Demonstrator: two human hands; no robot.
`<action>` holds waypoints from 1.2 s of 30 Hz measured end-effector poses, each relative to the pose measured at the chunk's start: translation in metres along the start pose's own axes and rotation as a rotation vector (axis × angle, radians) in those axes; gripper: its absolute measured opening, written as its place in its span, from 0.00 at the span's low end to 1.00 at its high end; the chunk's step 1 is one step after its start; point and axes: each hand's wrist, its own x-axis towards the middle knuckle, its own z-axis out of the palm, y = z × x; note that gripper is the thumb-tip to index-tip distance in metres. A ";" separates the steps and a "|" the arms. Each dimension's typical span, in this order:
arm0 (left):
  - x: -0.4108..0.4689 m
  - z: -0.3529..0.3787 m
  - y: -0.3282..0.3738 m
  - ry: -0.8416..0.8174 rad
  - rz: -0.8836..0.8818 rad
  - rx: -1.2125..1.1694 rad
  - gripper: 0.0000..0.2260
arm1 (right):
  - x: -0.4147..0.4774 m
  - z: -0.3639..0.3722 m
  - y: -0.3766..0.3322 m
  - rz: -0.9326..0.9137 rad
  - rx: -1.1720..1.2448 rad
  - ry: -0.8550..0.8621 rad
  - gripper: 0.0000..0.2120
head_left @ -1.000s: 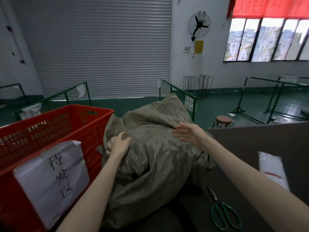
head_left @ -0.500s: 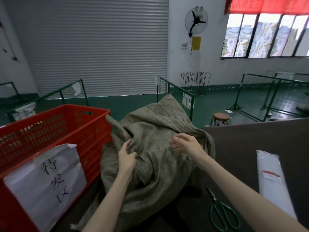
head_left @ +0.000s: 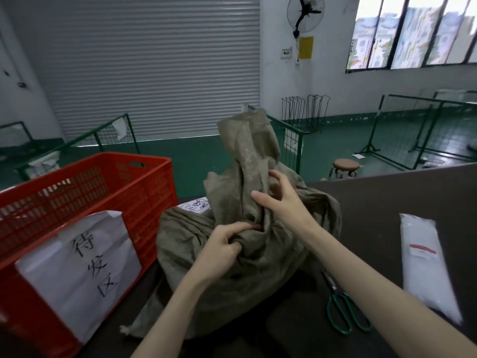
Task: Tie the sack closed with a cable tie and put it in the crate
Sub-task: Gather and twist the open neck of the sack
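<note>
Step in hand: gathering the neck. The sack (head_left: 247, 244) lies slumped on the dark surface (head_left: 387, 197), just beside the red crate (head_left: 85, 192). Left hand (head_left: 219, 250) fingers are clenched around the bunched neck; right hand (head_left: 281, 202) fingers are spread, resting on the upstanding mouth. No cable tie is fitted. Next move likely requires fetching one, possibly from the white packet (head_left: 426, 262).

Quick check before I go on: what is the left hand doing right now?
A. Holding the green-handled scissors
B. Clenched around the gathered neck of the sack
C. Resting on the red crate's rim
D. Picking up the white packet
B: the left hand is clenched on the bunched neck of the sack, while the green-handled scissors and the white packet lie untouched on the table.
</note>
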 end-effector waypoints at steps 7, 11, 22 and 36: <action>-0.020 0.008 0.003 -0.180 0.010 0.127 0.22 | -0.009 -0.008 0.016 0.032 -0.046 0.214 0.30; -0.031 0.017 -0.005 -0.068 0.066 0.054 0.16 | -0.015 -0.022 0.024 0.039 -0.119 0.290 0.38; -0.046 0.063 -0.067 0.636 -0.726 0.136 0.14 | -0.040 -0.045 0.049 0.106 -0.539 0.285 0.18; -0.037 0.096 -0.068 0.334 -0.909 -1.173 0.22 | -0.097 -0.032 0.111 0.420 -0.714 -0.166 0.18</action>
